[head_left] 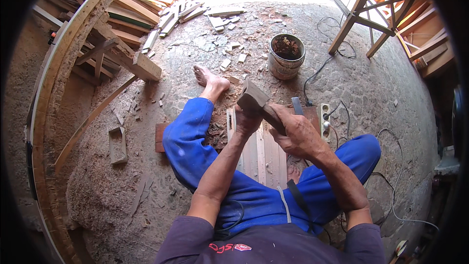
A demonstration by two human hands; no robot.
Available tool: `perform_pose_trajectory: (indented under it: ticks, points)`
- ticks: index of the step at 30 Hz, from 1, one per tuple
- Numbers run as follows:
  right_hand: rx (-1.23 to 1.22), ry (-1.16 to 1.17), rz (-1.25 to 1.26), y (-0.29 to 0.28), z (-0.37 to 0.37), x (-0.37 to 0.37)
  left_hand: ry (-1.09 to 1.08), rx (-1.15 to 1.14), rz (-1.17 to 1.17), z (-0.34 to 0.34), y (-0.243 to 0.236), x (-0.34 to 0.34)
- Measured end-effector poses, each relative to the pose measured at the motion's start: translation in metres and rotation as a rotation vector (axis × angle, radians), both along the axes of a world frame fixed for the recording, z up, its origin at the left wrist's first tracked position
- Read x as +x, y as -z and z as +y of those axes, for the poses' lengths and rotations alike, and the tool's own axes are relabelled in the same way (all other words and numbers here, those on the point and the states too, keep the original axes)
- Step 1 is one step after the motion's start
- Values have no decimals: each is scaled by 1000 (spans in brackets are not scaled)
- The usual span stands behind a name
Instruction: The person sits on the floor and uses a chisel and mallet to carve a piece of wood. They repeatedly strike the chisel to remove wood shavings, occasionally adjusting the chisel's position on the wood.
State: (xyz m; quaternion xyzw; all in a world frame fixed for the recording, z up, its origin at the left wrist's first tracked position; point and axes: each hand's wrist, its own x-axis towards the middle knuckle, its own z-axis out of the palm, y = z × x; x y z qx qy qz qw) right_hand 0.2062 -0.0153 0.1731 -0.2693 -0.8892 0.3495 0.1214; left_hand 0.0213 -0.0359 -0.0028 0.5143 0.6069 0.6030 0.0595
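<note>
My right hand (299,129) is wrapped round the handle of a wooden mallet (252,95), its blocky head tilted up to the left. Directly below that head is my left hand (247,122), fingers curled; the mallet hides what they hold, if anything. Between my legs, under both hands, lies a pale wooden workpiece (263,154) with a long slot near its left edge. A flat metal blade (296,105) shows just beyond my right hand, over a reddish-brown board (311,115).
A bucket of shavings (283,66) stands ahead. A power strip (325,122) with cables sits at right. Wood offcuts (183,14) litter the far floor. A small wooden box (117,145) lies left, near a long curved plank (49,93). A wooden trestle (361,17) stands far right.
</note>
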Motion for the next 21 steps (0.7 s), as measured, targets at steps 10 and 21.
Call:
perform_pose_trajectory:
  ticks: [10,21]
  points:
    - [370,414,1391,-195,32,2,87,-126,-132,-2,-25,12]
    - [-160,228,11,30,-14,20,259,-153,-330,1,-27,-20]
